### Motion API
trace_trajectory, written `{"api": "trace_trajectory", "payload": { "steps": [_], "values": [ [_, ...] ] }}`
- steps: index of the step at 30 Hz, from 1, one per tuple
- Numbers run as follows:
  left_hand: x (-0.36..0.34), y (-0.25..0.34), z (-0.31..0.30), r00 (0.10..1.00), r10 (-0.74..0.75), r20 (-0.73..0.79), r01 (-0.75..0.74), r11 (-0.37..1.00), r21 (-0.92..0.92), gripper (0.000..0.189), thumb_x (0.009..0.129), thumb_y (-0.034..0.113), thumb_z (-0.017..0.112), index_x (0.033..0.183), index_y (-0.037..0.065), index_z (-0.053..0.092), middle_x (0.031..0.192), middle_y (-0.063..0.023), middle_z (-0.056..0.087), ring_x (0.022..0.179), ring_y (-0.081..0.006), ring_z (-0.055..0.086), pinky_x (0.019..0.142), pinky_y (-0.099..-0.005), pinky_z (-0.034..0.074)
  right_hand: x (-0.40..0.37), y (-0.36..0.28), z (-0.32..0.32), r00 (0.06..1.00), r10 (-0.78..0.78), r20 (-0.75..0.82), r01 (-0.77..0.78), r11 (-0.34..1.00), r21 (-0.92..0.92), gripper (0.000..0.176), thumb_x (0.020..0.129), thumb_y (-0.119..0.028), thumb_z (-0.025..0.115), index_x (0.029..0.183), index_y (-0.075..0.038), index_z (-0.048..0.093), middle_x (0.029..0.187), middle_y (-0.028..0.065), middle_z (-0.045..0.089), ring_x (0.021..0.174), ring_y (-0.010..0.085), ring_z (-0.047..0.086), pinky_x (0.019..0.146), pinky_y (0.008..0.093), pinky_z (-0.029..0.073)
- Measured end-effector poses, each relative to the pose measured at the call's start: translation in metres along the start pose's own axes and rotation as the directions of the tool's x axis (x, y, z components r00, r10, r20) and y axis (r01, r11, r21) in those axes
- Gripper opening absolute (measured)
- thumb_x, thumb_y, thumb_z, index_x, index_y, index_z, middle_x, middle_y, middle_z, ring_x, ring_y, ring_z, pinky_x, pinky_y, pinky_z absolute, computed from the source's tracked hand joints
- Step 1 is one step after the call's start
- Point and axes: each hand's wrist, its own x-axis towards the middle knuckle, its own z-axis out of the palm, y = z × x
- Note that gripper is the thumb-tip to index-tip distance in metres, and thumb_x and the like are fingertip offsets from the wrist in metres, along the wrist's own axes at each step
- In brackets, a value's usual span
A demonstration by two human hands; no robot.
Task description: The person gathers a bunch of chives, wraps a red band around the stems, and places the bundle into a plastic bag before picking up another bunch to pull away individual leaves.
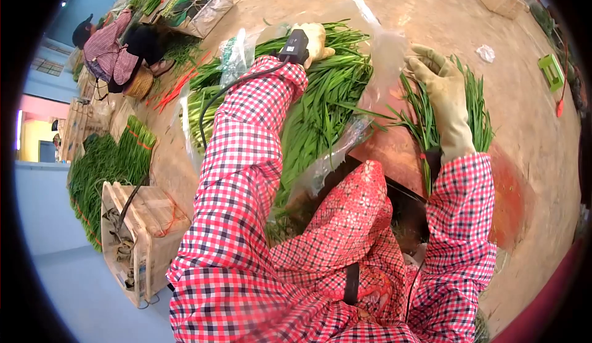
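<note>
A large heap of long green leafy stalks (330,96), which look like garlic chives, lies in front of me in a clear plastic sheet (385,53). My left hand (316,40), in a pale glove, rests at the heap's far edge. A black device is strapped on that wrist, and most of the fingers are hidden. To the right, a smaller lot of the green stalks (476,102) lies on a reddish board (394,152). Above it is my right hand (439,81), also gloved, its fingers loosely bent and apart with nothing visible between them.
At the left stand a plastic crate (163,216) and tied bundles of greens (117,164). A person (114,53) sits beyond, near another low work stand (200,13) with greens. Red ties (176,90) lie on the floor. Farther right are a green box (550,73) and a crumpled plastic piece (486,53).
</note>
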Motion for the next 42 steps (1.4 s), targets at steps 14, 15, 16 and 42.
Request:
{"api": "trace_trajectory", "payload": {
  "steps": [14, 15, 16, 42],
  "values": [
    [0.022, -0.021, 0.033, 0.994, 0.025, 0.103, 0.007, 0.954, -0.301, 0.074, 0.076, 0.064, 0.069, 0.095, -0.007, 0.068, 0.089, -0.0243, 0.069, 0.084, -0.0326, 0.068, 0.079, -0.0406, 0.052, -0.007, 0.003, 0.077, 0.831, 0.107, 0.546, 0.113, 0.928, -0.355, 0.035, 0.094, -0.021, 0.056, 0.122, -0.003, 0.064, 0.118, 0.0156, 0.068, 0.111, 0.0258, 0.064, 0.100, 0.0338, 0.047],
    [0.024, -0.024, 0.038, 0.995, 0.068, 0.078, -0.047, 0.970, -0.239, 0.074, 0.076, 0.066, 0.068, 0.092, -0.007, 0.069, 0.089, -0.0248, 0.069, 0.083, -0.0333, 0.067, 0.078, -0.0403, 0.052, 0.008, 0.008, 0.078, 0.875, 0.132, 0.467, 0.103, 0.890, -0.445, 0.033, 0.093, -0.020, 0.058, 0.122, -0.004, 0.064, 0.120, 0.0131, 0.067, 0.113, 0.0221, 0.062, 0.099, 0.0325, 0.047],
    [0.029, -0.023, 0.035, 0.993, 0.061, 0.099, -0.053, 0.995, -0.080, 0.074, 0.075, 0.067, 0.068, 0.088, -0.006, 0.071, 0.087, -0.0237, 0.069, 0.081, -0.0337, 0.067, 0.077, -0.0404, 0.052, 0.025, 0.013, 0.078, 0.912, 0.148, 0.383, 0.086, 0.843, -0.531, 0.032, 0.093, -0.019, 0.059, 0.121, -0.006, 0.065, 0.122, 0.0105, 0.066, 0.114, 0.0183, 0.060, 0.097, 0.0311, 0.047],
    [-0.018, 0.031, 0.042, 0.990, 0.129, -0.059, -0.131, 0.991, -0.033, 0.041, 0.076, 0.042, 0.077, 0.086, 0.003, 0.069, 0.087, -0.0152, 0.069, 0.085, -0.0312, 0.068, 0.076, -0.0397, 0.054, 0.138, 0.098, 0.084, 0.720, -0.166, 0.674, 0.685, 0.324, -0.652, 0.082, 0.075, -0.012, 0.078, 0.144, 0.000, 0.037, 0.134, 0.0227, 0.054, 0.127, 0.0338, 0.051, 0.107, 0.0392, 0.042]
  ]
}}
